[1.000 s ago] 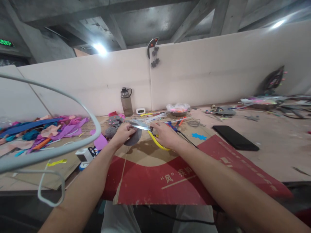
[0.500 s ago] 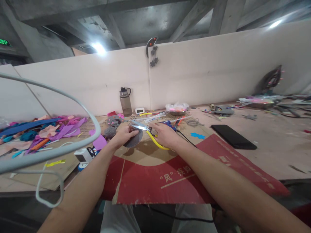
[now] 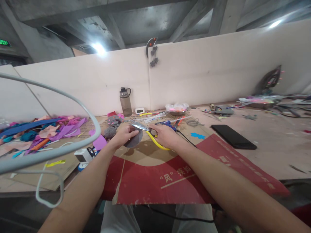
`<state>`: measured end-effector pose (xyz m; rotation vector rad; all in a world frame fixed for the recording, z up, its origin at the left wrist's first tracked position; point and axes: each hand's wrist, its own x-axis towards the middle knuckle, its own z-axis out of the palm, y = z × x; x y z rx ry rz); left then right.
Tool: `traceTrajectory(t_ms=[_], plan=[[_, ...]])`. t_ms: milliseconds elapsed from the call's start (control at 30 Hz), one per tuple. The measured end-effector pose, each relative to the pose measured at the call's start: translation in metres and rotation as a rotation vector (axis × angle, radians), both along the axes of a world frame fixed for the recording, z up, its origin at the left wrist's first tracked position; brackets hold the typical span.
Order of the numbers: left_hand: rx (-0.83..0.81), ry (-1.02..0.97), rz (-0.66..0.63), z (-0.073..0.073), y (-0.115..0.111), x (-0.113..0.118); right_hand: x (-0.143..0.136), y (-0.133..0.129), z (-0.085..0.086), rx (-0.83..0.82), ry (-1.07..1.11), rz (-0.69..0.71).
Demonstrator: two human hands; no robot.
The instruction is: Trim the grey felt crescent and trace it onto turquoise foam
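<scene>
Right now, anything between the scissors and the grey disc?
Nothing visible: the right hand holds the scissors at the far edge of the grey disc. The left hand holding it is near the blades.

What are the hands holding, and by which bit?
The right hand holds scissors by the handles; the left hand holds a gray disc near its edge.

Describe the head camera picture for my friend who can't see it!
A person's left hand holds a rounded gray piece, and the right hand holds yellow-handled scissors beside it, over red-and-brown cardboard. A bottle stands behind; a black phone lies to the right.
</scene>
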<state>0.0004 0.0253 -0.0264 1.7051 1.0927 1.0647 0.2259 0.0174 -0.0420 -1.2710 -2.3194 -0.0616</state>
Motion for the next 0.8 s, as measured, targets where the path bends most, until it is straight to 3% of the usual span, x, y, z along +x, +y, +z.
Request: traceTrajectory(t_ms=[200,400,567,800], plan=[[-0.015,-0.017,0.02,0.004,-0.004,0.001,-0.001,0.003,-0.002,-0.001,0.056,0.025],[0.084,0.127,0.047,0.0,0.002,-0.004,0.0,0.008,-0.007,0.061,0.098,0.061],[0.111,0.092,0.056,-0.005,0.009,-0.007,0.0,0.007,-0.01,0.059,0.093,0.096],[0.229,0.094,0.071,-0.001,0.005,-0.007,0.0,0.006,-0.007,0.067,0.102,0.142]])
